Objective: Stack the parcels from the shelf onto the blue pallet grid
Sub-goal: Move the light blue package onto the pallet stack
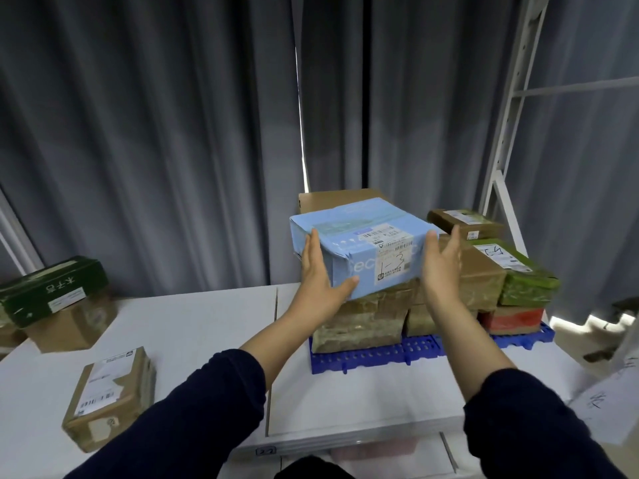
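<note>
Hanging across the whole background, a grey curtain (173, 133) backs a white table (207, 323). A white shelf frame (511, 98) stands at 2 o'clock. At 4 o'clock on the table lies the blue pallet grid (363, 357), bearing a stack of taped parcels (363, 319) in brown, green and red.

The light blue parcel (363, 243) sits tilted on top of that stack, just right of centre. Its white label carries barcodes and a handwritten "1-3", and the printed letters "ec" show on its front.

The left hand (321, 274) lies against the parcel's 9 o'clock side, fingers straight, thumb pressing the lower front edge. The right hand (444, 267) is at its 3 o'clock side, fingers straight and spread; whether it touches cannot be told.

At 9 o'clock a dark green box (55, 285) with white Chinese characters, seen upside down, rests on a brown carton (76, 326). At 7 o'clock lies a brown parcel (110, 399) with a barcode label. A small tag (265, 451) at 6 o'clock reads "22".
</note>
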